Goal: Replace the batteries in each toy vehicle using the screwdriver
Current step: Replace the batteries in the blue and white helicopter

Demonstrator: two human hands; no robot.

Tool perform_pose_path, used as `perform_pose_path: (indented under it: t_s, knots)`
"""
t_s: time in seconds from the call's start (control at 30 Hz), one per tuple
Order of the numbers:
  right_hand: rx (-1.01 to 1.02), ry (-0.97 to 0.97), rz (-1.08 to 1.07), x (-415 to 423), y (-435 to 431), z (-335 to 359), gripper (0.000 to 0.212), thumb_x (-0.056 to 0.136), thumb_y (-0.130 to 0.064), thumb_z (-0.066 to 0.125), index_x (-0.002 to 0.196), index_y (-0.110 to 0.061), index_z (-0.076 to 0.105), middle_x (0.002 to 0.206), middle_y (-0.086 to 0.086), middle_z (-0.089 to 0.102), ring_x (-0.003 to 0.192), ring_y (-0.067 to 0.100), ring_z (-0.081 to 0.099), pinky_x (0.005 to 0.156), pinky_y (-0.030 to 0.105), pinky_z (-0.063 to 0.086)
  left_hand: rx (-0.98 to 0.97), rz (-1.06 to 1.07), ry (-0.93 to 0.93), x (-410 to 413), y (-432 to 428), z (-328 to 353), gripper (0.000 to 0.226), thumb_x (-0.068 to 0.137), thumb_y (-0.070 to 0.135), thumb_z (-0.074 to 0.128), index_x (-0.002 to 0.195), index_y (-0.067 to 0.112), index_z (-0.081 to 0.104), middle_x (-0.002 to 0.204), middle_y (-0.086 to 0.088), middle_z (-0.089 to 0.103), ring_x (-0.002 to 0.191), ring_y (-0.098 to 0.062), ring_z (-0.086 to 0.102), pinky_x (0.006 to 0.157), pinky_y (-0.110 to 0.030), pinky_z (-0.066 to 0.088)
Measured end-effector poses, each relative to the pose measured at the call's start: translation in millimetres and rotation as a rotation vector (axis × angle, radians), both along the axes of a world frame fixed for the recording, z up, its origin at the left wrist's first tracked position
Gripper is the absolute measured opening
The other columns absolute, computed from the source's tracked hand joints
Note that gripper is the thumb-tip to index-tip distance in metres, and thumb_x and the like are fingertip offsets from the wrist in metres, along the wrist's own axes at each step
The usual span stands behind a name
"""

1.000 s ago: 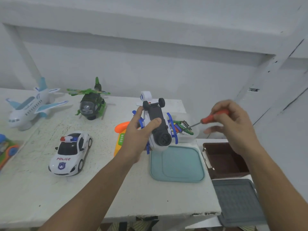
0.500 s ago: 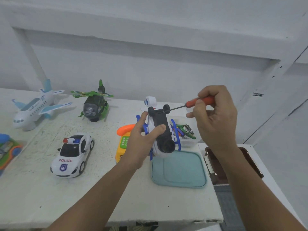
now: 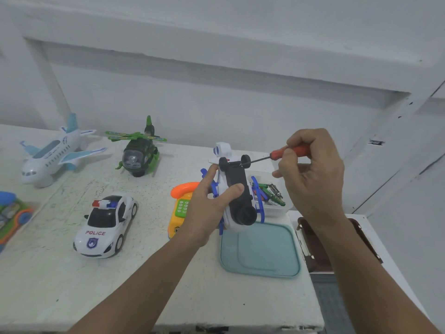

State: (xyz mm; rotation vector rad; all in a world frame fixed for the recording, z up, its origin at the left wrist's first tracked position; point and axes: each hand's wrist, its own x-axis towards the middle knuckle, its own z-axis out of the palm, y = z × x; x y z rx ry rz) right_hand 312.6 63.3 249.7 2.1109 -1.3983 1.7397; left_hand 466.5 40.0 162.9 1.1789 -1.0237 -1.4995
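While the left hand (image 3: 207,208) held the white and blue toy vehicle (image 3: 237,186) upside down and clear of the table (image 3: 72,285), its thumb was pressed across the black underside and its other fingers were curled round the left flank of the body. The toy was in the air over the far edge of the teal lid (image 3: 260,251) and the near edge of the clear container (image 3: 277,210).

The right hand (image 3: 310,179) gripped the screwdriver (image 3: 277,154) by its orange handle, with the fingers curled closed round it. The shaft pointed left, and its tip met the far end of the underside beside a small black wheel. Whether it was seated in a screw could not be determined.

Loose batteries (image 3: 272,196) lay in the clear container, behind the held toy. A police car (image 3: 106,222), a green helicopter (image 3: 138,153) and a white aeroplane (image 3: 53,153) stood upright on the table, well to the left. A toy telephone (image 3: 180,203) lay just behind the left hand. A brown box (image 3: 313,239) sat right of the teal lid, partly hidden by the right forearm.
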Motion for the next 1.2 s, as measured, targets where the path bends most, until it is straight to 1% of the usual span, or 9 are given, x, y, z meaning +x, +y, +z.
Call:
perform_pose_path:
  t_s: [0.1, 0.23, 0.3, 0.47, 0.67, 0.9, 1.0, 1.1, 1.2]
  knots:
    - [-0.013, 0.119, 0.023, 0, 0, 4, 0.019, 0.087, -0.004, 0.052, 0.097, -0.02, 0.05, 0.091, 0.002, 0.053, 0.078, 0.02, 0.068, 0.051, 0.027, 0.051, -0.002, 0.004, -0.016, -2, 1, 2, 0.085, 0.073, 0.043, 0.082, 0.144, 0.052, 0.036, 0.133, 0.005, 0.062, 0.114, -0.028, 0.065, 0.089, -0.058, 0.056]
    - [-0.025, 0.347, -0.012, -4, -2, 20, 0.004, 0.088, -0.005, 0.061, 0.089, -0.008, 0.063, 0.078, 0.004, 0.056, 0.062, 0.019, 0.058, 0.052, 0.036, 0.048, -0.013, 0.001, -0.04, -3, 0, 4, 0.085, 0.073, 0.046, 0.082, 0.144, 0.051, 0.036, 0.12, 0.017, 0.059, 0.118, -0.03, 0.061, 0.09, -0.056, 0.056]
    - [0.001, 0.492, -0.06, -8, -4, 30, 0.017, 0.092, -0.022, 0.061, 0.082, -0.009, 0.063, 0.068, -0.001, 0.053, 0.054, 0.021, 0.05, 0.048, 0.035, 0.045, -0.017, 0.005, -0.024, -2, -3, 1, 0.078, 0.081, 0.034, 0.078, 0.144, 0.05, 0.036, 0.11, 0.022, 0.06, 0.113, -0.026, 0.064, 0.09, -0.053, 0.056]
    - [0.305, 0.815, -0.37, -3, 0, 60, 0.061, 0.082, -0.075, 0.028, 0.073, -0.017, 0.043, 0.053, 0.001, 0.055, 0.049, 0.028, 0.046, 0.05, 0.028, 0.03, -0.002, -0.009, -0.026, 0, -1, 4, 0.091, 0.063, 0.051, 0.083, 0.142, 0.054, 0.038, 0.128, 0.011, 0.065, 0.115, -0.026, 0.064, 0.09, -0.055, 0.056]
    - [0.477, 0.86, -0.269, -1, 7, 81, 0.022, 0.081, -0.044, 0.027, 0.092, -0.025, 0.031, 0.08, -0.003, 0.068, 0.063, 0.024, 0.052, 0.055, 0.032, 0.037, -0.027, -0.009, -0.011, 1, -5, -3, 0.081, 0.079, 0.034, 0.081, 0.145, 0.051, 0.037, 0.132, 0.01, 0.061, 0.11, -0.025, 0.067, 0.089, -0.055, 0.057]
    - [0.515, 0.987, -0.419, 11, 8, 91, 0.064, 0.076, -0.073, 0.005, 0.058, -0.023, 0.04, 0.054, -0.001, 0.045, 0.055, 0.02, 0.04, 0.049, 0.03, 0.02, -0.032, -0.016, -0.008, 3, -8, 1, 0.08, 0.08, 0.034, 0.079, 0.146, 0.05, 0.035, 0.139, 0.007, 0.057, 0.114, -0.027, 0.064, 0.091, -0.054, 0.056]
    - [0.424, 1.009, -0.439, 9, 6, 84, 0.071, 0.08, -0.073, 0.0, 0.082, -0.027, 0.055, 0.068, -0.006, 0.062, 0.066, 0.026, 0.054, 0.054, 0.03, 0.031, -0.037, -0.022, -0.001, 4, -7, 1, 0.079, 0.081, 0.032, 0.078, 0.146, 0.048, 0.035, 0.134, 0.008, 0.059, 0.11, -0.024, 0.066, 0.089, -0.051, 0.058]
    - [0.407, 0.813, -0.235, 6, 5, 84, 0.032, 0.089, -0.055, 0.03, 0.112, -0.033, 0.035, 0.089, -0.02, 0.068, 0.082, 0.021, 0.059, 0.066, 0.035, 0.042, -0.042, -0.027, -0.004, 4, -7, 2, 0.079, 0.082, 0.031, 0.077, 0.146, 0.048, 0.034, 0.128, 0.01, 0.057, 0.108, -0.024, 0.067, 0.087, -0.049, 0.059]
    - [0.484, 0.801, -0.114, 8, 6, 88, 0.024, 0.081, -0.037, 0.042, 0.101, -0.031, 0.031, 0.082, -0.02, 0.062, 0.074, 0.014, 0.056, 0.064, 0.035, 0.045, -0.035, -0.027, -0.011, 3, -6, 4, 0.079, 0.081, 0.034, 0.078, 0.145, 0.049, 0.035, 0.134, 0.009, 0.056, 0.111, -0.028, 0.065, 0.088, -0.051, 0.058]
